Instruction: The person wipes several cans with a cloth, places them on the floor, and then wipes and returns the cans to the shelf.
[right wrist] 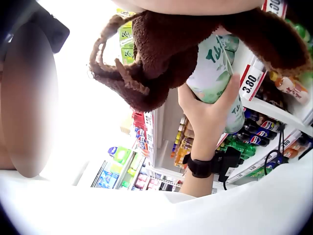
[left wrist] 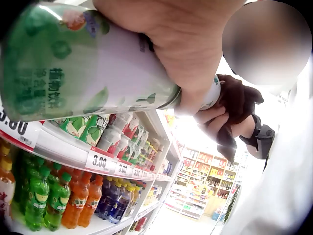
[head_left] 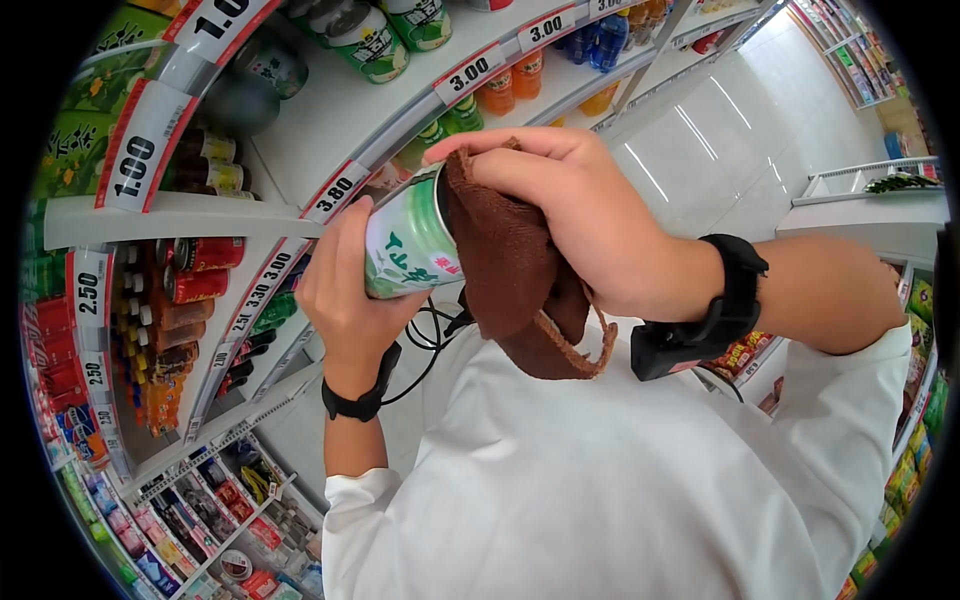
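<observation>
My left hand (head_left: 350, 275) grips a green-and-white drink can (head_left: 412, 235), held tilted in front of the shelf. My right hand (head_left: 565, 195) holds a brown cloth (head_left: 510, 260) bunched against the can's upper end, hiding that end. The cloth's loose folds and frayed edge hang below the right hand. Close up in the left wrist view, the green-and-white can (left wrist: 93, 63) lies under the left palm. Beyond the left thumb in the right wrist view, a second green-and-white can (right wrist: 237, 117) appears beside the first.
A white drinks shelf (head_left: 310, 140) with price tags stands close to the hands. It holds green cans (head_left: 370, 45), red cans (head_left: 200, 270) and several bottles. A black cable (head_left: 435, 330) hangs near the left wrist. More stocked shelves (head_left: 850, 50) stand across the tiled aisle.
</observation>
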`<state>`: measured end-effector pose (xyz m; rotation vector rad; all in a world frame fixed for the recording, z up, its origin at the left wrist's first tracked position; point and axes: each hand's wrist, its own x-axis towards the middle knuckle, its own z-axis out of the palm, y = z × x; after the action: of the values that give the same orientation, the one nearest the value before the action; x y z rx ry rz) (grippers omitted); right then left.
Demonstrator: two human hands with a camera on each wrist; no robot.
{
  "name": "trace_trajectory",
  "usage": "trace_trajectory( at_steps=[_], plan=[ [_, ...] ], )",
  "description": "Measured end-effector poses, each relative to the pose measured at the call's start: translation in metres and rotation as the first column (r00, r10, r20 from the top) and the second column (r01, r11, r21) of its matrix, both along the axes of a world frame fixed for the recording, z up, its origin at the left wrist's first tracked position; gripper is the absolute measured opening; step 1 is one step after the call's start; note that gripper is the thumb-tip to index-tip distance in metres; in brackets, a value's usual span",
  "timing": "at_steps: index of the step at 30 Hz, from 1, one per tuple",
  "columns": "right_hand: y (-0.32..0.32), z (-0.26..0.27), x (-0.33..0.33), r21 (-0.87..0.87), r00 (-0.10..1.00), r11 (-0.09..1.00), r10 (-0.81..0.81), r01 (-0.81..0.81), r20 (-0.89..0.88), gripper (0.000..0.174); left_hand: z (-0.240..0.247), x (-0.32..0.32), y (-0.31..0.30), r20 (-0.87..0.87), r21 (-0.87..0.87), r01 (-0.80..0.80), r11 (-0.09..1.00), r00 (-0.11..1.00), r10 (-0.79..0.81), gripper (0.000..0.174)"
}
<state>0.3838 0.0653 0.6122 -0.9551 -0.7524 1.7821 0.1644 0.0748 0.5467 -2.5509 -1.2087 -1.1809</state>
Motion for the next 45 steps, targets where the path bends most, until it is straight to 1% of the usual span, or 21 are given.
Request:
trace_trajectory(
  at_steps=[3,5,6,8,10,12,13,14,16,18,20,22,24,27,31,33,36,40,41,43,45],
  plan=[
    [0.001,0.008,0.002,-0.014,0.999,1.0,0.021,-0.021,-0.037,0.029,-0.013,-0.002,0.004,0.092,-0.042,0.021,0.999,0.996,-0.017,0.081],
    [-0.002,0.012,0.002,-0.009,0.993,0.998,0.063,-0.064,-0.101,0.03,-0.028,-0.004,0.007,0.389,-0.203,0.146,0.968,0.919,-0.057,0.08],
    [-0.003,0.013,0.001,-0.007,0.981,0.994,0.105,-0.108,-0.164,0.032,-0.028,-0.004,0.004,0.386,-0.197,0.131,0.972,0.921,-0.046,0.08],
    [-0.005,0.005,-0.002,0.077,0.97,0.978,0.202,-0.193,-0.134,0.042,-0.028,0.004,-0.005,0.535,-0.458,0.2,0.866,0.841,0.088,0.079],
    [-0.005,-0.005,-0.006,0.155,0.971,0.978,0.167,-0.141,-0.173,0.047,-0.032,0.006,-0.007,0.64,-0.468,0.342,0.815,0.767,0.045,0.08],
    [-0.007,-0.003,-0.001,0.142,0.957,0.969,0.226,-0.201,-0.182,0.053,-0.037,0.007,-0.011,0.66,-0.544,0.338,0.768,0.738,0.142,0.084],
    [-0.006,-0.01,0.001,0.139,0.91,0.966,0.253,-0.218,-0.329,0.047,-0.042,0.007,-0.014,0.68,-0.558,0.351,0.752,0.713,0.172,0.085],
    [-0.005,-0.016,0.004,0.139,0.842,0.962,0.272,-0.234,-0.466,0.041,-0.048,0.006,-0.013,0.679,-0.557,0.347,0.754,0.713,0.173,0.085],
    [-0.005,-0.018,0.004,0.198,0.833,0.941,0.335,-0.273,-0.441,0.044,-0.057,0.005,-0.008,0.647,-0.453,0.358,0.817,0.763,0.024,0.082],
    [-0.008,-0.015,0.0,0.168,0.919,0.969,0.227,-0.181,-0.322,0.048,-0.056,0.004,-0.006,0.537,-0.409,0.322,0.854,0.841,-0.06,0.079],
    [-0.013,-0.008,-0.003,0.089,0.919,0.987,0.154,-0.131,-0.363,0.05,-0.05,0.007,-0.007,0.453,-0.586,0.369,0.721,0.888,-0.087,0.072],
    [-0.014,-0.014,0.007,0.17,0.971,0.974,0.176,-0.148,-0.161,0.041,-0.056,0.005,-0.009,0.503,-0.596,0.406,0.693,0.861,-0.072,0.077],
    [-0.014,-0.021,0.018,0.247,0.984,0.952,0.172,-0.179,0.053,0.033,-0.054,0.012,-0.014,0.664,-0.437,0.368,0.821,0.748,0.019,0.078],
    [-0.015,-0.026,0.019,0.313,0.962,0.928,0.128,-0.201,0.241,0.032,-0.053,0.003,-0.022,0.503,-0.538,0.28,0.795,0.864,0.036,0.079],
    [-0.016,-0.029,0.013,0.284,0.982,0.944,0.129,-0.165,0.141,0.039,-0.055,0.005,-0.024,0.456,-0.53,0.267,0.805,0.89,0.004,0.079],
    [-0.016,-0.029,0.012,0.249,0.988,0.956,0.157,-0.153,0.007,0.043,-0.066,0.006,-0.028,0.603,-0.636,0.359,0.683,0.784,0.149,0.08],
    [-0.012,-0.032,0.01,0.195,0.949,0.97,0.191,-0.143,-0.252,0.048,-0.048,0.011,-0.027,0.491,-0.58,0.281,0.765,0.869,0.053,0.084],
    [-0.008,-0.038,0.009,0.201,0.861,0.966,0.236,-0.16,-0.45,0.056,-0.052,0.007,-0.025,0.504,-0.557,0.306,0.772,0.864,0.021,0.087],
    [-0.007,-0.04,0.011,0.2,0.862,0.967,0.236,-0.16,-0.449,0.056,-0.052,0.008,-0.025,0.495,-0.545,0.297,0.784,0.869,0.015,0.089],
    [-0.006,-0.043,0.015,0.379,0.897,0.896,0.348,-0.232,-0.271,0.079,-0.054,0.008,-0.025,0.487,-0.533,0.288,0.795,0.873,0.01,0.09],
    [-0.004,-0.042,0.015,0.446,0.927,0.864,0.337,-0.234,-0.165,0.08,-0.059,0.007,-0.024,0.409,-0.515,0.247,0.821,0.913,-0.018,0.091]
  ],
)
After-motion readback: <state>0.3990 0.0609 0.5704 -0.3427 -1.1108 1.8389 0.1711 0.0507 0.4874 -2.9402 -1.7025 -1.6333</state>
